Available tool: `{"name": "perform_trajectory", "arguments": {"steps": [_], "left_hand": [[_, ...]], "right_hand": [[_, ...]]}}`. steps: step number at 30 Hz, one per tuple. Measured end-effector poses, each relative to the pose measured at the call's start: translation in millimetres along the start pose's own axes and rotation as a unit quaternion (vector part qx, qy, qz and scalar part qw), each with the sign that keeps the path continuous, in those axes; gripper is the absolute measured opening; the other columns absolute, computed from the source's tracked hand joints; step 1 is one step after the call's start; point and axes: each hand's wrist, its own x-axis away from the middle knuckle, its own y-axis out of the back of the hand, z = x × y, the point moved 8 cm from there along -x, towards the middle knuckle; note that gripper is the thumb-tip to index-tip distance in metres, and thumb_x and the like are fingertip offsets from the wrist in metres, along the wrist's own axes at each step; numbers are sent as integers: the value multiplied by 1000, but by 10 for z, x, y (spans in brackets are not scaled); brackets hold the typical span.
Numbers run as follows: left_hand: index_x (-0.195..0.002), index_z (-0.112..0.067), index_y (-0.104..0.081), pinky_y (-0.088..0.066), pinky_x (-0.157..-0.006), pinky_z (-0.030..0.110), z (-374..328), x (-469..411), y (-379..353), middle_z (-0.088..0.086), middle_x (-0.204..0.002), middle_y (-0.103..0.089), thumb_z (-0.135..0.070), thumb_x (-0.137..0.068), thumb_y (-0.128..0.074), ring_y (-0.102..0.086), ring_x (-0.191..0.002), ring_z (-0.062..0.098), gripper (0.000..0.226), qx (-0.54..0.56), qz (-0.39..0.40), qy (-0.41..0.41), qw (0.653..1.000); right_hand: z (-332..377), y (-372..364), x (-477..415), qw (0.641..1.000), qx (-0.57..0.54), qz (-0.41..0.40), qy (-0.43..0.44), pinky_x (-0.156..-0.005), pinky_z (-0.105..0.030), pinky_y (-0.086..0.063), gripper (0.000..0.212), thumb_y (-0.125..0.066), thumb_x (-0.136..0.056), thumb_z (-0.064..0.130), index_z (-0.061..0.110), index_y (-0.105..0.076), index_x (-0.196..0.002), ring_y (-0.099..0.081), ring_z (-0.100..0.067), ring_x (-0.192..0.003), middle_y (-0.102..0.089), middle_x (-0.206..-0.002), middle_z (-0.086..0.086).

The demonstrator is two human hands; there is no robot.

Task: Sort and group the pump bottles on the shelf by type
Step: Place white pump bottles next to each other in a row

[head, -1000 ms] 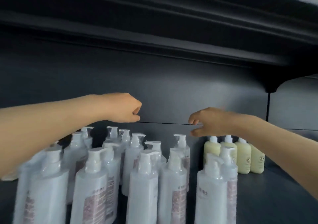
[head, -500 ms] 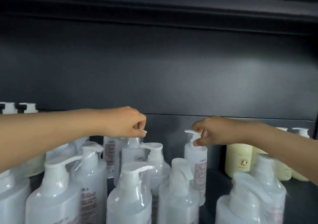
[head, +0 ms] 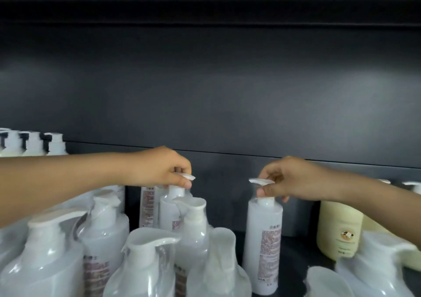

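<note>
Several white pump bottles (head: pixel 102 230) wrapped in clear film crowd the dark shelf. My left hand (head: pixel 159 169) grips the pump head of a white bottle (head: pixel 169 207) in the back row. My right hand (head: pixel 287 179) grips the pump head of another white bottle (head: pixel 264 246) standing apart to the right, its label facing me. Cream-yellow pump bottles (head: pixel 339 228) stand at the back right, partly hidden behind my right forearm.
Pale bottles with black pump necks (head: pixel 51 143) line the far left back. The dark back wall (head: pixel 209 91) rises behind, with an upper shelf overhead. A strip of bare dark shelf floor (head: pixel 298 251) shows between the right-hand white bottle and the cream ones.
Both hands dropped from above the bottles onto two pump heads and closed round them. The view came closer to the shelf and lower.
</note>
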Motion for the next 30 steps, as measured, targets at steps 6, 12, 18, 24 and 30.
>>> {"name": "perform_trajectory", "arguments": {"steps": [6, 12, 18, 24, 30], "left_hand": [[-81, -20, -66, -38, -48, 6, -84, -190, 193, -15, -53, -59, -38, -83, -65, -54, -51, -8, 19, -16, -67, -3, 998], [-88, -11, -68, -40, -55, 14, -349, -683, 197, 4, -79, -69, -34, -83, -66, -58, -62, 9, 24, -15, -58, -44, 997], [-90, -10, -67, -48, -72, 28, -533, -1037, -1, 6, -87, -69, -31, -83, -66, -61, -75, 16, 22, -39, -40, -61, 997], [-96, -10, -67, -41, -67, 27, -725, -1226, -230, 6, -93, -67, -35, -84, -65, -57, -82, 19, 27, -61, -39, -72, 995], [-94, -14, -66, -44, -69, 30, -800, -1214, -330, 0, -87, -62, -36, -82, -66, -58, -84, 19, 25, -22, -57, -81, 995]], "right_hand": [[-129, 125, -87, 1000, 1, -4, -25, -63, -20, -53, 7, -70, -82, 22, 15, -69, -85, -65, -4, -60, -70, -73, 8], [-277, 362, -254, 998, -11, -49, -48, -67, -25, -56, 8, -71, -81, 17, 13, -66, -86, -65, -12, -64, -67, -73, 7], [-493, 318, -332, 995, 4, -62, -78, -75, -35, -56, 23, -69, -83, 15, 1, -67, -101, -64, -19, -75, -68, -82, -3], [-633, 311, -303, 989, 41, -107, -96, -77, -32, -54, 20, -68, -83, 17, 7, -68, -101, -66, -20, -73, -72, -91, -10], [-699, 280, -251, 976, -47, -197, -81, -75, -33, -53, 14, -74, -77, 14, 12, -70, -90, -62, -15, -68, -70, -82, -6]]}}
